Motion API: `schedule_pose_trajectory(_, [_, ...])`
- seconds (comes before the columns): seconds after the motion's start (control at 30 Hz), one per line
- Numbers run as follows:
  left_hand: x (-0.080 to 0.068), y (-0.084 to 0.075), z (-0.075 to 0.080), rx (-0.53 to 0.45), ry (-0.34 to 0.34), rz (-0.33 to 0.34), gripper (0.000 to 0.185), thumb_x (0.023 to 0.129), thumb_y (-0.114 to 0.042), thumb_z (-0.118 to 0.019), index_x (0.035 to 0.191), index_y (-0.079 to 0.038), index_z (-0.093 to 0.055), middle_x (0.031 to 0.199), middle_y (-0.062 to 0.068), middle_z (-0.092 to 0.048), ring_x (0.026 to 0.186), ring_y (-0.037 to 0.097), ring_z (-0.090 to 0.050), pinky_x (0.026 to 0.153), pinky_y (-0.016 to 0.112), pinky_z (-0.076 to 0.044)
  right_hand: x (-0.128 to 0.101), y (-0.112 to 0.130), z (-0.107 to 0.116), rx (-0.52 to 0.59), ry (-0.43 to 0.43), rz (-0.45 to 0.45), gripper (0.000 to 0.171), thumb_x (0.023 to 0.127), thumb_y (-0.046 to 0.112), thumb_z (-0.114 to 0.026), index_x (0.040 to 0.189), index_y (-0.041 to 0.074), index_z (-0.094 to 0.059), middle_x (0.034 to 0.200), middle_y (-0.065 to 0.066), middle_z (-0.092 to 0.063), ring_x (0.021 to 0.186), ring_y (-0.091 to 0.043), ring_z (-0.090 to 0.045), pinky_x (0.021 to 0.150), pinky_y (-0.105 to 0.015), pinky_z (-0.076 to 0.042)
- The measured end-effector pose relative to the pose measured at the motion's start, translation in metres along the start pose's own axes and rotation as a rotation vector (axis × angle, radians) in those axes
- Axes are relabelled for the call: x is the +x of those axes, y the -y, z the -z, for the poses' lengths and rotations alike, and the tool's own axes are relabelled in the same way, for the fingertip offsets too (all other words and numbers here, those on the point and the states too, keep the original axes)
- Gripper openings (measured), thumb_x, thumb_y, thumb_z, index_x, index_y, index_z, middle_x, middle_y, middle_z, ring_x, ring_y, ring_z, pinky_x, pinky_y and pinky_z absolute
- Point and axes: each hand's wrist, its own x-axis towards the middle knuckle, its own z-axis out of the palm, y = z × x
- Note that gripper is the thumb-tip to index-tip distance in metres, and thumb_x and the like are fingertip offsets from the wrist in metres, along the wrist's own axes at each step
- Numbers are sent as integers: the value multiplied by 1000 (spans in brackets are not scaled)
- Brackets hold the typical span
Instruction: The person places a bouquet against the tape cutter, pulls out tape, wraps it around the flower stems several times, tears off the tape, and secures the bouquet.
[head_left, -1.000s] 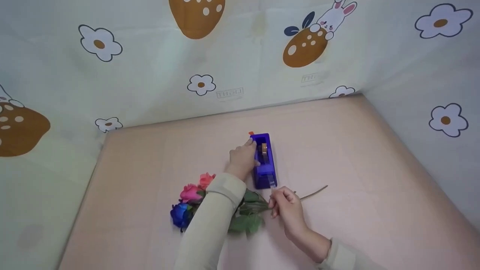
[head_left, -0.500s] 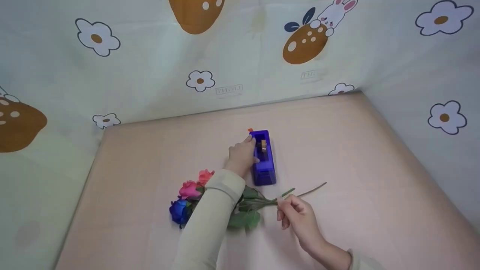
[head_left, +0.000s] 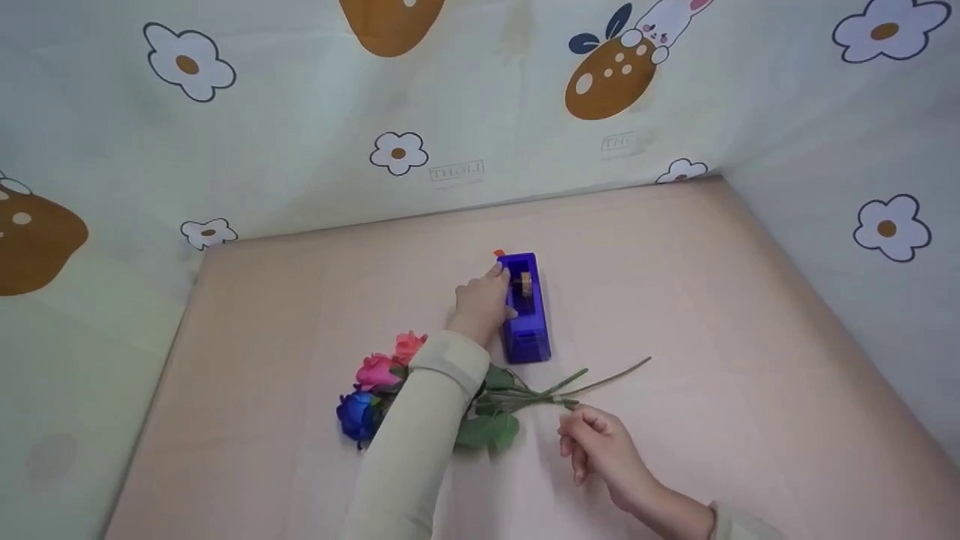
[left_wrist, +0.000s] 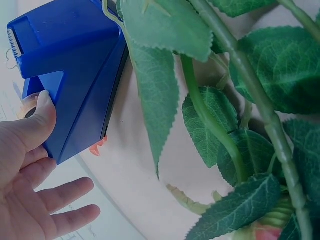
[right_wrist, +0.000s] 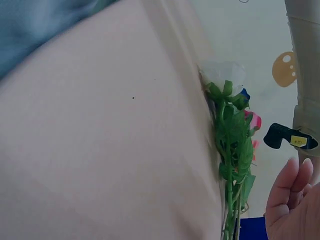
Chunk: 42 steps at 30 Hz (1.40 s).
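Observation:
In the head view my left hand (head_left: pixel 481 304) grips the near side wall of a blue tape dispenser (head_left: pixel 529 341), and a tape roll (head_left: pixel 526 283) sits inside it. The left wrist view shows the thumb on the dispenser (left_wrist: pixel 82 95) beside the roll, with two fingers spread free. Below lies a bunch of artificial roses: a blue rose (head_left: pixel 356 415), a pink rose (head_left: pixel 376 371) and a coral rose (head_left: pixel 409 346), partly under the left sleeve. My right hand (head_left: pixel 600 442) has bent fingers, fingertips right by the bundled stems (head_left: pixel 536 400); I cannot tell whether they pinch tape.
A pale pink-beige table covering (head_left: pixel 712 337) lies under everything. Behind and at the sides hangs a light cloth (head_left: pixel 285 112) printed with flowers and a rabbit. Two stem ends (head_left: pixel 615 381) stick out to the right of the bundle.
My right hand has gone from the dispenser's front end, where it held a clear strip of tape, to the rose stems, then slightly below them. The left hand stays on the dispenser.

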Motion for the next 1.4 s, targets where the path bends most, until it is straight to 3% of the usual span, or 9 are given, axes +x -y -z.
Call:
schedule_pose_trajectory(0.17, [0,1,-1,1,-9,3,72,80,-32,-68,140,-11,-36,148,1,-28,118,33,-49,92,47,-43,12,-17,0,16,84,-125,21,90,18,-50,76,5,-54,59,2,-55,39,-4,-49,41,-23,-47])
schedule_pose_trajectory(0.3, [0,0,-2,17,-15,-2,72,80,-33,-68,140,-11,-36,148,2,-29,116,33,-51,89,45,-44,22,-26,-1,-50,108,-170,22,91,20,-49,77,3,-54,57,1,-56,40,-5,-52,41,-24,-48])
schedule_pose_trajectory(0.47, [0,-1,-3,40,-12,2,72,80,-34,-67,141,-11,-35,148,2,-29,117,31,-51,89,45,-45,34,-28,-3,-170,114,-146,26,92,20,-47,81,-2,-55,54,-1,-56,37,-5,-51,37,-21,-46])
schedule_pose_trajectory(0.7, [-1,0,-2,13,-18,-3,71,80,-31,-68,140,-10,-36,148,3,-29,118,31,-50,90,45,-44,46,-23,-4,-568,80,-44,34,93,21,-48,64,4,-54,44,1,-53,29,-4,-43,30,-24,-40])
schedule_pose_trajectory(0.83, [-1,0,-1,-4,-23,-8,71,80,-30,-68,140,-10,-36,148,3,-29,117,32,-50,91,46,-43,52,-20,-2,-705,43,2,36,94,19,-47,61,6,-54,41,3,-48,27,-3,-37,29,-23,-38])
schedule_pose_trajectory(1.23, [-1,-1,0,4,-27,-12,71,80,-30,-68,140,-9,-37,148,3,-30,116,32,-52,90,46,-44,63,-15,-2,-859,17,38,37,93,18,-47,57,12,-51,37,7,-43,29,-3,-38,32,-18,-31])
schedule_pose_trajectory(1.4, [-2,-1,-1,23,-41,-17,70,79,-30,-69,139,-9,-38,147,3,-31,113,32,-54,88,45,-46,67,-13,-3,-887,37,24,37,94,18,-46,59,11,-53,39,5,-46,29,-4,-41,31,-19,-34])
